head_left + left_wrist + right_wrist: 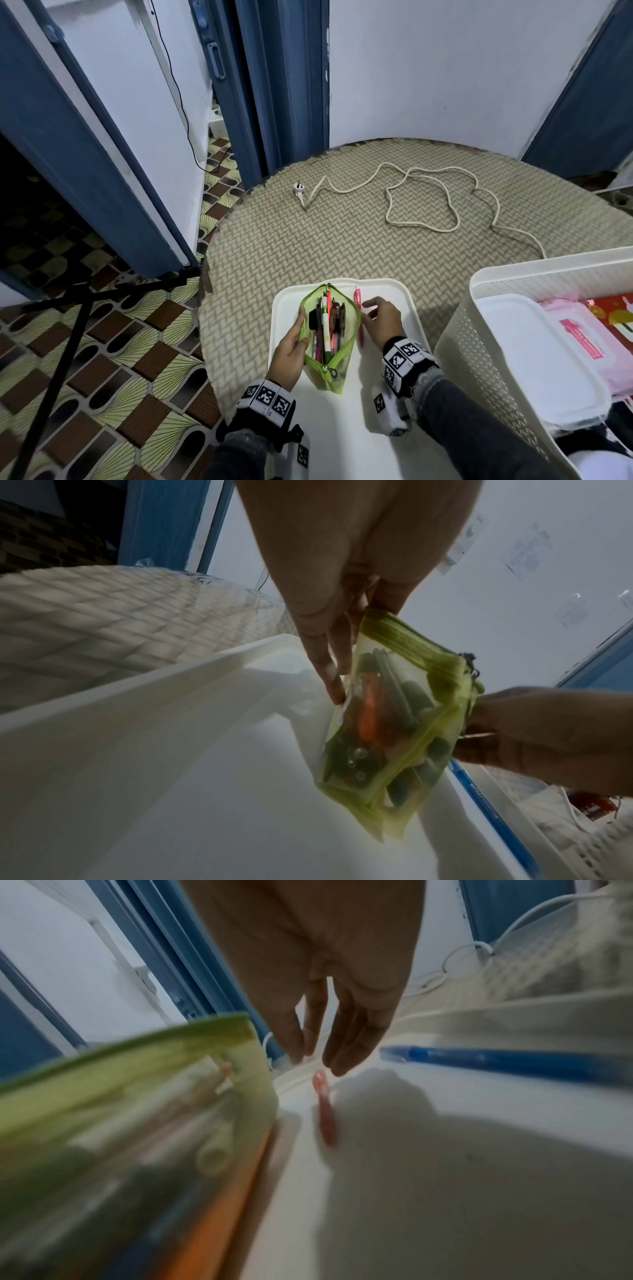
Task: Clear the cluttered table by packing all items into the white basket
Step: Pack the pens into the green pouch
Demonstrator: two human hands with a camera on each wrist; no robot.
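An open green mesh pencil pouch (329,337) full of pens lies on a white tray (390,291) at the table's near edge. My left hand (301,329) pinches the pouch's left rim, and in the left wrist view that hand (346,642) grips the pouch (394,723) at its green edge. A pink pen (358,301) lies on the tray just right of the pouch. Over it hovers my right hand (371,308), fingers relaxed and holding nothing; in the right wrist view this hand (318,1053) hangs just above the pen (325,1118). A blue pen (514,1058) lies further right. The white basket (548,267) stands at the right.
The basket holds a white lidded box (531,359), a pink wipes pack (582,339) and a red item (613,308). A white power cord (428,192) with its plug (298,188) sprawls over the woven table top (308,240). A black tripod (68,325) stands on the floor at left.
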